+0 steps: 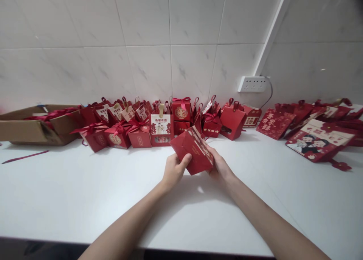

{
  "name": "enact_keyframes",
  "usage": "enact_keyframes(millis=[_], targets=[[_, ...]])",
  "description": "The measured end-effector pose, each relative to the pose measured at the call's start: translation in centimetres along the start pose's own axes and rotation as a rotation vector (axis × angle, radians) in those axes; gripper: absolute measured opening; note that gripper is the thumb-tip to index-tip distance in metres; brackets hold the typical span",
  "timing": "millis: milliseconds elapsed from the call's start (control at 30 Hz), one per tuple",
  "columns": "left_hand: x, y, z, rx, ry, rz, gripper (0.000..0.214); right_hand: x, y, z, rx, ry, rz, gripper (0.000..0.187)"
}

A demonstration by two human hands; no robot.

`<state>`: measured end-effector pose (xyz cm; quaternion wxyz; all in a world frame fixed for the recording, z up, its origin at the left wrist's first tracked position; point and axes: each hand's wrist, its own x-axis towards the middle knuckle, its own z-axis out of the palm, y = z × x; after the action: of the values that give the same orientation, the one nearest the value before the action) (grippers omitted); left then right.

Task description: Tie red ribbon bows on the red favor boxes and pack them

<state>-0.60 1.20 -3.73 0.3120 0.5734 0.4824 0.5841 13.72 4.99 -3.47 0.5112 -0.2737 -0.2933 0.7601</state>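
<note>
Between both hands, a red paper gift box [195, 151] is held tilted above the white table. My left hand [175, 170] grips its left side, thumb laid across the red face. On the other side, my right hand [219, 164] is wrapped round the box's right edge; most of its fingers are hidden behind the box. Gold print shows on the face turned toward me, and a patterned panel runs along the upper right. Just behind the box stands a red box with a white double-happiness front [161, 128].
Red gift boxes with ribbons [116, 136] line the wall. An open cardboard box [36, 129] holding red ribbon stands at left, near a loose dark red strip [25, 157]. Flatter red boxes [314, 141] lie at right. A power socket [252, 84] is on the wall.
</note>
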Motion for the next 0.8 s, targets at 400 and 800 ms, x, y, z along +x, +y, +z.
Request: enact_keyframes(millis=[400,800], targets=[[0.0,0.3,0.2,-0.077,-0.003,-0.111,0.056,-0.2,-0.4,0.1,-0.059,0.004,-0.060,0.024],[1.4,1.7,-0.2,-0.779,-0.144,-0.745,0.050,-1.8,-1.0,1.2,-0.227,0.165,0.093,0.057]])
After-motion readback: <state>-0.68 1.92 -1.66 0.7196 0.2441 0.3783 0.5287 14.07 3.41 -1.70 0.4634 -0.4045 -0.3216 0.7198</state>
